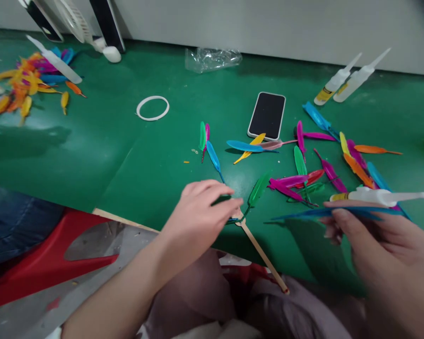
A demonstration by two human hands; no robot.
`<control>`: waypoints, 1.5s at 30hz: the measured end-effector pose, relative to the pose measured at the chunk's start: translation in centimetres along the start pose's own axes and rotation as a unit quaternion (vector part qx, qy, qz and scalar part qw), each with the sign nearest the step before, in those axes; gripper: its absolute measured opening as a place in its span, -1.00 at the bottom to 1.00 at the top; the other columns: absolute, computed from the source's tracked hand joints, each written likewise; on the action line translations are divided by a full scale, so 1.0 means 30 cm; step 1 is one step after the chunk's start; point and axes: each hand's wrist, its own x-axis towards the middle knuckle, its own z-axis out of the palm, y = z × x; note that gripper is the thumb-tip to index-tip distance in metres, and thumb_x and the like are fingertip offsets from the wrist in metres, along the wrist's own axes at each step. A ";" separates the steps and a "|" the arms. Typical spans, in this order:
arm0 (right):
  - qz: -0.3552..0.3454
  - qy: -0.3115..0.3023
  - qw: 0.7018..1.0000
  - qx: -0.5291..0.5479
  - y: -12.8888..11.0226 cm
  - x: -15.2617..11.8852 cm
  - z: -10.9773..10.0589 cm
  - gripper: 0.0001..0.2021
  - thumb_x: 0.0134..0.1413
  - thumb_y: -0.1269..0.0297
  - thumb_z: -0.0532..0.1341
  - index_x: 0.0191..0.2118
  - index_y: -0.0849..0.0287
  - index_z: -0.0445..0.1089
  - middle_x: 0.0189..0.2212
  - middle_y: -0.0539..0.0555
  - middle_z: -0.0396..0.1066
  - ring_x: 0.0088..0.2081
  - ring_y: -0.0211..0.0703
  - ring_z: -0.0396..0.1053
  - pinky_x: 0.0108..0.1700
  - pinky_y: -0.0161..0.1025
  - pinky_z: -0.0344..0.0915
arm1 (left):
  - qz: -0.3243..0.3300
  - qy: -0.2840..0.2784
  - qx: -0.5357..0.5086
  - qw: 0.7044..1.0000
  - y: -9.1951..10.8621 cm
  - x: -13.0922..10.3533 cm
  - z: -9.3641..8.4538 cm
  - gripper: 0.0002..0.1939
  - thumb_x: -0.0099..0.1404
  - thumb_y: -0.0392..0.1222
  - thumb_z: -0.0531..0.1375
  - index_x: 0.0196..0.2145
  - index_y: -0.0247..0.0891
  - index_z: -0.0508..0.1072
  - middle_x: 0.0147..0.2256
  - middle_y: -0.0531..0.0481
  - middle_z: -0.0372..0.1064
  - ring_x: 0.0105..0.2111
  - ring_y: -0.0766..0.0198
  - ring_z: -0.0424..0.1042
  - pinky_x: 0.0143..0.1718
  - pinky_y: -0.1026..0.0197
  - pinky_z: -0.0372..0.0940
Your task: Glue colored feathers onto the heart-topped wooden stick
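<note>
My left hand (pixel 201 212) is at the head of a wooden stick (pixel 265 256), its fingers closed round the joint where feathers meet. A green feather (pixel 259 189) and a blue feather (pixel 214 157) spread out from that joint. The stick slants down past the table's front edge. My right hand (pixel 371 235) pinches a blue feather (pixel 314 214) between thumb and fingers, to the right of the stick. Just behind that hand lies a glue bottle (pixel 371 196). Loose magenta, green, red and orange feathers (pixel 289 181) lie beyond.
A phone (pixel 267 115) lies on the green table (pixel 109 141). Two glue bottles (pixel 330 87) stand at the back right. A white ring (pixel 152 108), clear plastic (pixel 214 60) and a feather pile (pixel 30 82) with another bottle are farther left. A red stool (pixel 49 259) is below left.
</note>
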 end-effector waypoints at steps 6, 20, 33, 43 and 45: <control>-0.011 -0.056 0.976 -0.211 0.055 0.041 -0.043 -0.69 0.00 -0.06 0.13 -0.32 0.07 0.40 -0.64 0.00 0.37 -0.58 -0.17 0.33 -0.52 -0.21 0.20 | -0.161 -0.026 0.020 0.986 -0.107 -0.085 -0.102 -0.71 0.30 -0.06 0.03 -0.11 -0.15 0.42 -0.23 -0.02 0.43 -0.24 0.21 0.35 -0.18 0.11 0.22; -0.450 -0.234 0.838 -0.200 0.052 -0.145 0.158 -0.74 0.14 0.42 0.02 -0.12 0.21 0.39 -0.54 0.01 0.32 -0.59 -0.33 0.30 -0.57 -0.36 0.15 | -0.192 -0.121 -0.187 0.956 -0.108 -0.076 -0.117 -0.73 0.24 -0.12 0.08 -0.12 -0.16 0.43 -0.41 0.06 0.44 -0.40 0.34 0.39 -0.38 0.32 0.25; -0.429 -0.289 0.829 -0.214 0.063 -0.137 0.169 -0.66 0.00 0.56 0.07 -0.09 0.21 0.36 -0.51 -0.01 0.34 -0.55 -0.32 0.31 -0.54 -0.39 0.20 | -0.141 -0.047 -0.168 0.975 -0.108 0.121 -0.082 -0.75 0.22 -0.17 0.13 -0.13 -0.14 0.43 -0.38 0.09 0.43 -0.41 0.36 0.37 -0.35 0.29 0.25; -0.413 -0.316 0.829 -0.207 0.088 -0.146 0.169 -0.64 0.07 0.51 0.05 0.00 0.19 0.31 -0.45 0.01 0.32 -0.53 -0.32 0.28 -0.51 -0.35 0.20 | -0.052 -0.074 -0.243 0.966 -0.062 0.301 -0.016 -0.62 0.12 -0.25 0.22 -0.06 -0.18 0.38 -0.39 0.08 0.35 -0.47 0.41 0.30 -0.35 0.27 0.26; -0.423 -0.316 0.823 -0.211 0.087 -0.145 0.168 -0.63 0.05 0.53 0.06 0.00 0.23 0.30 -0.45 0.03 0.32 -0.51 -0.30 0.28 -0.50 -0.34 0.20 | -0.036 -0.090 -0.244 0.965 -0.050 0.328 -0.002 -0.62 0.12 -0.26 0.22 -0.07 -0.19 0.38 -0.42 0.08 0.32 -0.46 0.39 0.30 -0.35 0.26 0.26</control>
